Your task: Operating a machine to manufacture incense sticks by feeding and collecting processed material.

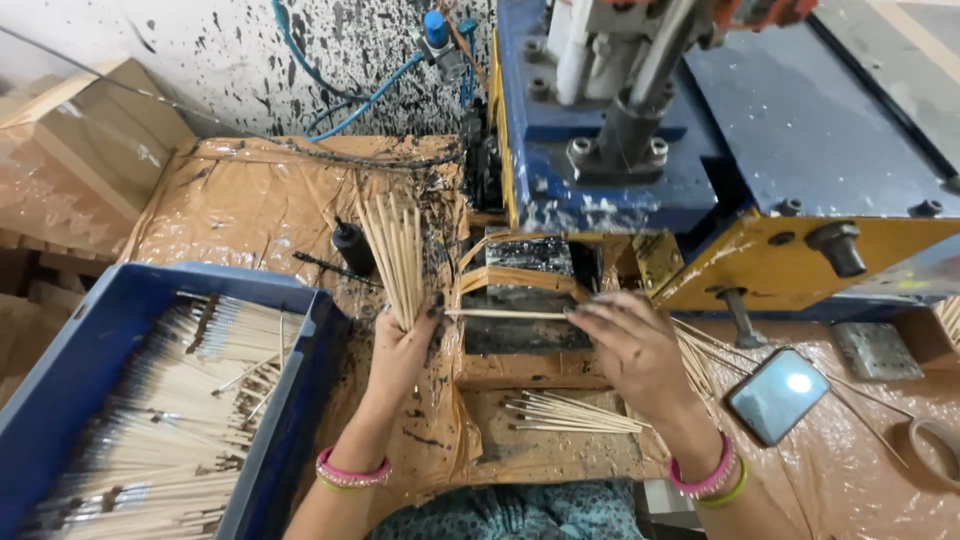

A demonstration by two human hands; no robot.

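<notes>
Head view: left hand point(402, 345) clasps a stick bundle point(397, 255); right hand point(630, 345) pinches one stick point(505, 314) (level feeding into the machine point(640, 190) looks best).

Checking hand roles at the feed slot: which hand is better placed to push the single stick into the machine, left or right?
Probably right. The right hand already has its fingers on the single stick, which lies in front of the machine. The left hand is clasped round the upright stick bundle, though its thumb is at the stick's other end.
</notes>
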